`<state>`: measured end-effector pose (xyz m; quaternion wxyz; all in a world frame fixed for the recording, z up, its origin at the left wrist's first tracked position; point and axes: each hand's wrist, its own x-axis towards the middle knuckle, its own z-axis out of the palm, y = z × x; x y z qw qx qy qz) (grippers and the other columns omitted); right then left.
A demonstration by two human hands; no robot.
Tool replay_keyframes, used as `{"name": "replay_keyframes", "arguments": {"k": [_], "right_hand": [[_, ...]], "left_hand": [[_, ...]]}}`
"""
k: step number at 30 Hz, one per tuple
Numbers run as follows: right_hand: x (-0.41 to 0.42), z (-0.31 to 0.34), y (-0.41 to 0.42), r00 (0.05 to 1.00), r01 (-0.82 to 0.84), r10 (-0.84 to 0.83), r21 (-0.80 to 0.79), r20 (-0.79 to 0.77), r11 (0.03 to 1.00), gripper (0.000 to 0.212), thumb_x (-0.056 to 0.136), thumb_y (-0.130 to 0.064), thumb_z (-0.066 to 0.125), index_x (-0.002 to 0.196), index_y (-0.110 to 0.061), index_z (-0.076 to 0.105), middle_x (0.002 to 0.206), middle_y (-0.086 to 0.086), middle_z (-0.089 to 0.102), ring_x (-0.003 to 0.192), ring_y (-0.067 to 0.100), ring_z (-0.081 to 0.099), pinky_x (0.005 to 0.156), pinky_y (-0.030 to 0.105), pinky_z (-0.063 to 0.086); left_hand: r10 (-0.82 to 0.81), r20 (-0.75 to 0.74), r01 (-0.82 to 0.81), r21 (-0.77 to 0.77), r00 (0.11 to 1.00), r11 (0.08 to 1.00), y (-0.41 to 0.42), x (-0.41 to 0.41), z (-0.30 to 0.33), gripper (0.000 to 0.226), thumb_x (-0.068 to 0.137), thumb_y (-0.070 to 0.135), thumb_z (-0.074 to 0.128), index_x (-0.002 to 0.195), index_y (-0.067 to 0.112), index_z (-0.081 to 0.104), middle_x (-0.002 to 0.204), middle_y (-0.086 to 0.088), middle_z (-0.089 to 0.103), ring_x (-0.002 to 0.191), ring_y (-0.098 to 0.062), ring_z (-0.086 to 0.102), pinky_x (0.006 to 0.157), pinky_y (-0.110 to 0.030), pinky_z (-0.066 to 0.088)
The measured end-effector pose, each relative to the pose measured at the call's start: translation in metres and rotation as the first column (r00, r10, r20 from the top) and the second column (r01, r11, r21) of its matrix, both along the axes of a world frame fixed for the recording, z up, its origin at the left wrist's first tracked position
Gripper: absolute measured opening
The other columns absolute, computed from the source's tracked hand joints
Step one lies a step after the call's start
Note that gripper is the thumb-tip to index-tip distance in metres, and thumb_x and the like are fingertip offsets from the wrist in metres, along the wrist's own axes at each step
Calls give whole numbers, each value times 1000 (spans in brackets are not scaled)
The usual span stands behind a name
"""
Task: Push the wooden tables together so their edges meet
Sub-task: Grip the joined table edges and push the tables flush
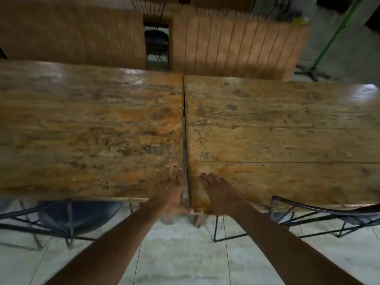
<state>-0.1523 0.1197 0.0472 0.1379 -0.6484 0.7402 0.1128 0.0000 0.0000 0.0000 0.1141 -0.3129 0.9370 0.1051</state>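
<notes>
Two wooden counters, left (90, 128) and right (283, 128), narrow seam between. Left hand (171, 192), right hand (218, 194): each grip flat, fingers spread on its counter's near corner, clasping nothing.

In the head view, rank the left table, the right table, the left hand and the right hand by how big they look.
1. Left table and right table: alike, both cut off by the frame, so unranked.
2. Left hand and right hand: much smaller, alike.

Worn glossy wooden tables (92, 124), black metal chair (67, 219)
</notes>
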Motion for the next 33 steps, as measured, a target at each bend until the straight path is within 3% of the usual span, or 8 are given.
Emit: {"name": "replay_keyframes", "arguments": {"k": [3, 6, 13, 16, 21, 25, 33], "right_hand": [[1, -30, -12, 998, -57, 60, 71, -31, 996, 132, 67, -59, 83, 159, -8, 4, 167, 8, 11, 153, 30, 13, 121, 49, 23], [5, -52, -24, 996, -79, 85, 119, -42, 990, 137, 68, -58, 83, 159, -4, -4, 169, 12, -2, 155, 33, 1, 123, 48, 17], [-6, -69, -36, 992, -126, 128, 108, -19, 986, 129, 69, -54, 82, 159, -5, 3, 169, 13, 1, 156, 33, 4, 110, 43, 41], [-8, -68, -40, 992, -123, 122, 120, 13, 985, 129, 68, -53, 83, 159, -7, 4, 169, 11, 3, 156, 31, 4, 108, 43, 43], [-10, -66, -59, 992, -126, 126, 68, 13, 990, 125, 63, -58, 85, 155, -8, 17, 163, 11, 19, 150, 33, 18, 120, 44, 29], [-11, -68, -80, 996, -85, 84, 43, 37, 995, 126, 61, -55, 88, 154, -7, 18, 159, 12, 23, 148, 34, 21, 118, 45, 30], [-9, -80, -85, 998, -49, 46, 70, 34, 996, 131, 61, -52, 89, 156, -6, 10, 161, 15, 14, 151, 38, 13, 123, 50, 21]], "left_hand": [[102, 68, -104, 12, 992, 995, 7, 0, -20, 166, 33, 100, 55, 154, 2, -4, 163, -28, -3, 149, -49, -2, 118, -65, 0], [174, 42, -174, 15, 984, 985, 13, 0, -39, 169, 33, 102, 48, 153, -2, -10, 162, -29, -11, 150, -47, -11, 120, -63, -1], [194, -9, -194, -38, 981, 980, 16, -1, -58, 156, 50, 103, 36, 152, -7, -9, 162, -31, -13, 150, -45, -13, 121, -61, 0], [175, 15, -175, -43, 984, 984, 15, -1, -56, 151, 56, 101, 34, 151, -7, -10, 161, -32, -14, 149, -47, -12, 121, -61, -1], [137, 70, -129, -105, 988, 986, 9, -2, -49, 128, 75, 89, 38, 152, -8, 3, 161, -34, 3, 150, -48, 5, 120, -61, 13], [140, 49, -133, -124, 989, 983, 4, -5, -46, 99, 87, 63, 50, 151, -3, 13, 160, -30, 18, 148, -46, 17, 118, -58, 24], [147, 25, -143, -114, 989, 983, 3, -5, -52, 97, 88, 64, 51, 150, -1, 16, 159, -30, 20, 148, -45, 19, 117, -57, 24]]}}
